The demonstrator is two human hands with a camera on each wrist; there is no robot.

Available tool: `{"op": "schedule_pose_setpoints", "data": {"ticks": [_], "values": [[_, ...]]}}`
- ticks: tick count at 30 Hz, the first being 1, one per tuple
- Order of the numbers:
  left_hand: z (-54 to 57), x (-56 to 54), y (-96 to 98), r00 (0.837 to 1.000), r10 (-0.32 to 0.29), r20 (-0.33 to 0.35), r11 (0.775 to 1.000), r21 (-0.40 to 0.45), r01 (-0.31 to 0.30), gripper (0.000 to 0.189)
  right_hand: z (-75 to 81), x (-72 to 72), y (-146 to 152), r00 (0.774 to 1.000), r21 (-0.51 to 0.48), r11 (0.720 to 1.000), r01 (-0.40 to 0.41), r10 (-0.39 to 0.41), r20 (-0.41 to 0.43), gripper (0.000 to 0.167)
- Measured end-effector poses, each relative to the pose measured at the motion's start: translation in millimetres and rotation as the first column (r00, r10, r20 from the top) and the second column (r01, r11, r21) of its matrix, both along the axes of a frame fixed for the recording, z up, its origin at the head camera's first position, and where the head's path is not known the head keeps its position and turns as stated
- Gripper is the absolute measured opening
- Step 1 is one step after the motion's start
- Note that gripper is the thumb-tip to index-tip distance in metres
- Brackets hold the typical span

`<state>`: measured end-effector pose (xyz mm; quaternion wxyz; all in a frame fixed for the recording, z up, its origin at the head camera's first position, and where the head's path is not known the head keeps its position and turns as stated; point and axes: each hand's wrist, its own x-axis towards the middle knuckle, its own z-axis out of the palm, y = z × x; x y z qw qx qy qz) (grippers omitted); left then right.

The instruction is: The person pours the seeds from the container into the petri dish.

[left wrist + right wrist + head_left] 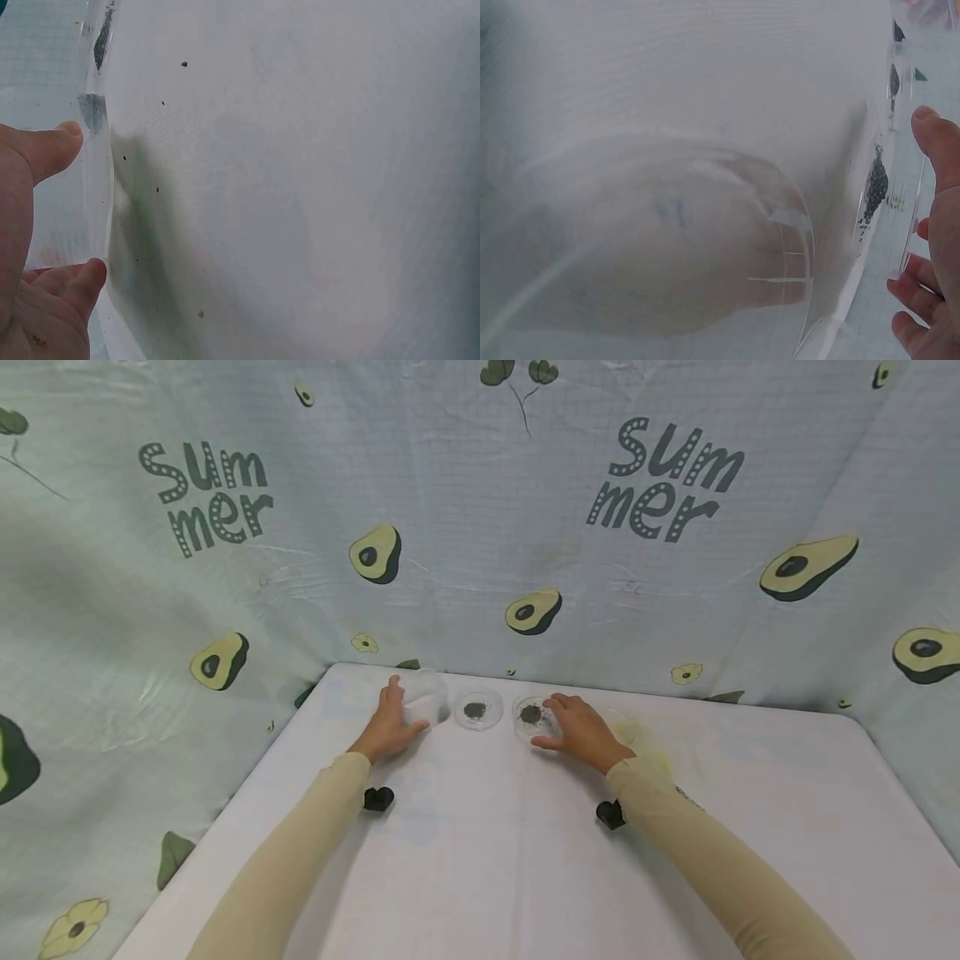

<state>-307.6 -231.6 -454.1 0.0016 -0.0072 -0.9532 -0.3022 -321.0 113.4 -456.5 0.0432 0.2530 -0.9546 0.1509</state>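
My left hand (390,722) grips a clear round container (431,681) with something white in it, at the back left of the table. In the left wrist view, the thumb (56,146) and a finger lie along its clear wall (71,202). Dark grains lie in a shallow clear dish (480,710) to the right of that hand. Around another clear dish (532,715) with dark grains, my right hand (585,733) has thumb and fingers at opposite sides of the rim. The right wrist view shows its grains (876,184) beside the curved fingers.
Another clear dish (621,725) with a yellowish tint stands just right of the right hand. The white table (465,860) ends at the back against a hanging sheet (450,485) printed with avocados. Small dark specks (184,64) dot the table near the left hand.
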Motion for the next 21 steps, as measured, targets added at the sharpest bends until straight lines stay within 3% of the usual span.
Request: {"op": "schedule_pose_setpoints", "data": {"ticks": [21], "values": [[0.7, 0.3, -0.2, 0.999, 0.021, 0.026, 1.0, -0.011, -0.021, 0.099, -3.2, -5.7, -4.5, 0.999, 0.016, 1.0, 0.021, -0.022, 0.037, 0.077]]}}
